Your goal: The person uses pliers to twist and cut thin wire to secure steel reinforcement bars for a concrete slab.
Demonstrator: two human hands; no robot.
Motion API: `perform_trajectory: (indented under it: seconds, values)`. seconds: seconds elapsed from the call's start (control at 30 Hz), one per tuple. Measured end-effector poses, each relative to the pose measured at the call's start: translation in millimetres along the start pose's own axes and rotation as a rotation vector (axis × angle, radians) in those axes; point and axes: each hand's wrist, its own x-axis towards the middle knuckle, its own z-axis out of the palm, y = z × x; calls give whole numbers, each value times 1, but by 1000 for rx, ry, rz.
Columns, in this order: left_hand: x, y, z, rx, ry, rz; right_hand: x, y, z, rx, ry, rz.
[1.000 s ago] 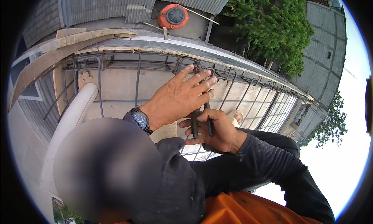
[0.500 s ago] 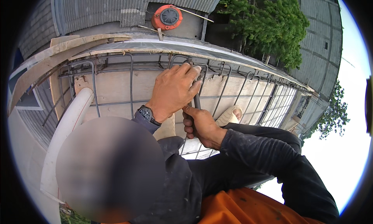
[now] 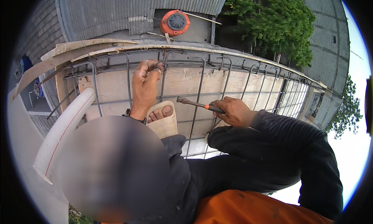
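Note:
My left hand (image 3: 144,88) reaches up to the steel bars, its thumb and fingers closed on thin dark tie wire (image 3: 159,66). The wire is by an upright bar near the top edge of the rebar cage (image 3: 201,82). My right hand (image 3: 235,111) is wrapped round the handle of pincers (image 3: 194,103), with dark grips and an orange band. Their rusty head points left, apart from the bars' top edge and from my left hand.
My sandalled foot (image 3: 162,117) stands among the bars below my left hand. Pale plywood (image 3: 112,86) lines the cage. A white pipe (image 3: 66,134) slants up at left. Beyond the board edge are an orange drum (image 3: 175,23), corrugated sheets (image 3: 105,14) and a tree (image 3: 276,25).
My hands have come apart. The right has drawn the pincers back from the bars and toward the right; the left has shifted left to the wire. My sandalled foot now shows between them.

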Motion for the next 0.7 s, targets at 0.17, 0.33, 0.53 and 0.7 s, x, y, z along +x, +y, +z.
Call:
perform_trajectory:
  seconds: [0.17, 0.33, 0.53, 0.7]
  values:
    - [-15, -5, 20, -170, -139, -284, 0, 58, 12, -122, 33, 24]
    - [-27, -12, 30, -24, -269, -306, 15, 61, 5, -280, 78, 34]
    - [-26, 6, 49, 760, -269, 31, 52, 29, -16, -195, 540, -119]
    - [-8, 15, 45, 1005, -329, 166, 41, 41, 2, -390, 281, -83]
